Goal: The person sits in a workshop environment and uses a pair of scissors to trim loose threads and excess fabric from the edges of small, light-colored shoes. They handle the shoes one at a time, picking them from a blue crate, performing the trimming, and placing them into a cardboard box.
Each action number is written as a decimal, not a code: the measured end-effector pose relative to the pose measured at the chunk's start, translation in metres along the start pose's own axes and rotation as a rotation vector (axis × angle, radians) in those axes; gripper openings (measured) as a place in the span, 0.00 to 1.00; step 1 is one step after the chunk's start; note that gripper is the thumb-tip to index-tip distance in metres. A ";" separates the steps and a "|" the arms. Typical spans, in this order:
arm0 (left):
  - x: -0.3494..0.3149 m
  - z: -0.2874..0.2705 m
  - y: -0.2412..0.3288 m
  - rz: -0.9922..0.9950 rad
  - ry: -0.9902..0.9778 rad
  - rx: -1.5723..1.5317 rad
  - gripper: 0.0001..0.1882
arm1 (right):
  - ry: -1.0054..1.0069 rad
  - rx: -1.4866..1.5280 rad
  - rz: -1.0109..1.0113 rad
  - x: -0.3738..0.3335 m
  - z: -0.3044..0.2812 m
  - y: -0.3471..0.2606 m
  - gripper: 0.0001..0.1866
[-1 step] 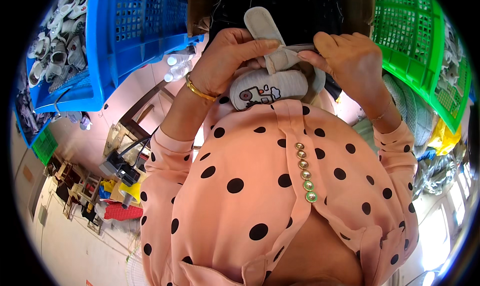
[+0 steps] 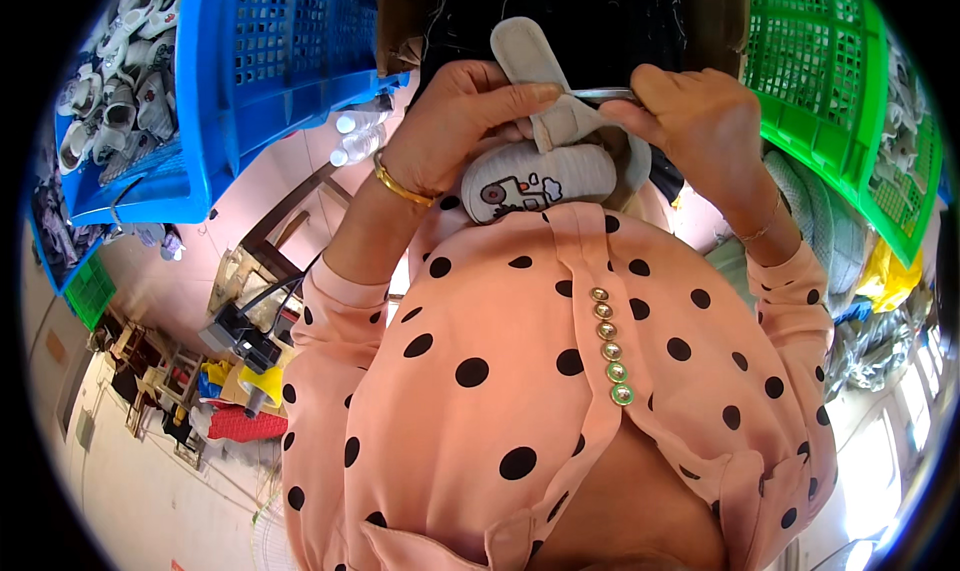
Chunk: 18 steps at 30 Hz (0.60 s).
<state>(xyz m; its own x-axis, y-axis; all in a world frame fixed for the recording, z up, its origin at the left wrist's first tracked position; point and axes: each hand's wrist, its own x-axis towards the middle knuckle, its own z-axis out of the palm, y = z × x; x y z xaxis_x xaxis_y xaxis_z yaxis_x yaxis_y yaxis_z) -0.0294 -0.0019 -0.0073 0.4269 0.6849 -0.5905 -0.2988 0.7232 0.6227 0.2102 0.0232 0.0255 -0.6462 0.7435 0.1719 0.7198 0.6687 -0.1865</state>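
Observation:
Close to my shirt front is a small grey child's shoe [image 2: 590, 176] with a cartoon vehicle on its upper. Its long pale strap [image 2: 528, 51] points up and away from me. My left hand [image 2: 462, 116] is closed, thumb and fingers pinching the base of the strap. Opposite it, my right hand [image 2: 697, 121] is also closed, gripping a thin silvery metal tool [image 2: 603, 95] whose kind I cannot make out. The tool lies across the shoe's pale fabric flap [image 2: 570, 121], near my right thumb. My curled fingers hide much of the tool.
At the left stands a blue plastic basket [image 2: 205, 81], with small grey shoes [image 2: 115, 111] piled beyond its wall. A green basket [image 2: 815, 81] at the right has more shoes beside it. Clear bottles [image 2: 357, 143] lie near my left forearm. Dark cloth with loose threads is ahead.
More of the silvery tool shows between my hands. The shoe and strap have shifted very slightly toward me; both hands keep their grip.

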 end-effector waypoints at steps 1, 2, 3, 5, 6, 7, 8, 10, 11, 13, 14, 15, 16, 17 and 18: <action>-0.001 0.001 -0.001 0.021 0.004 0.029 0.13 | -0.031 0.138 0.128 -0.002 0.001 0.002 0.22; -0.001 0.002 -0.003 0.043 0.010 0.060 0.13 | -0.060 0.279 0.254 -0.002 0.000 0.004 0.22; -0.002 0.003 -0.003 0.065 0.017 0.091 0.13 | -0.156 0.555 0.467 0.001 -0.006 0.007 0.19; -0.005 0.007 0.001 0.128 0.029 0.175 0.11 | -0.106 0.987 0.506 0.004 -0.003 0.013 0.18; -0.006 0.010 0.003 0.160 0.031 0.216 0.10 | -0.079 1.200 0.520 0.006 -0.004 0.014 0.18; -0.007 0.019 0.004 0.247 0.077 0.235 0.10 | -0.040 1.211 0.508 0.009 -0.006 0.009 0.19; -0.008 0.021 0.006 0.289 0.084 0.296 0.10 | -0.001 1.222 0.494 0.013 -0.008 0.002 0.21; -0.010 0.025 0.011 0.377 0.101 0.413 0.09 | 0.040 1.210 0.479 0.026 -0.020 -0.011 0.23; -0.011 0.031 0.012 0.492 0.166 0.517 0.09 | 0.024 1.141 0.509 0.036 -0.032 -0.019 0.28; -0.014 0.041 0.026 0.878 0.256 0.946 0.11 | 0.123 1.061 0.470 0.045 -0.032 -0.033 0.22; -0.015 0.045 0.031 1.072 0.309 1.158 0.12 | 0.167 0.979 0.422 0.049 -0.032 -0.035 0.21; -0.013 0.049 0.030 1.174 0.392 1.251 0.17 | 0.198 0.740 0.406 0.054 -0.040 -0.040 0.18; -0.012 0.052 0.033 1.230 0.413 1.285 0.18 | 0.288 0.666 0.318 0.056 -0.041 -0.041 0.15; -0.012 0.055 0.037 1.286 0.439 1.317 0.19 | 0.291 0.749 0.305 0.058 -0.043 -0.038 0.13; -0.011 0.056 0.041 1.342 0.464 1.348 0.20 | 0.294 0.831 0.292 0.059 -0.046 -0.032 0.11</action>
<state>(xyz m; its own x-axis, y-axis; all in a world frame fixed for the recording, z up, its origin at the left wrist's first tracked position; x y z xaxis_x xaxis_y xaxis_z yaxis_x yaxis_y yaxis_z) 0.0016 0.0155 0.0535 0.2283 0.7718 0.5935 0.6500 -0.5747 0.4973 0.1601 0.0456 0.0863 -0.2960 0.9280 0.2262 0.3578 0.3273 -0.8746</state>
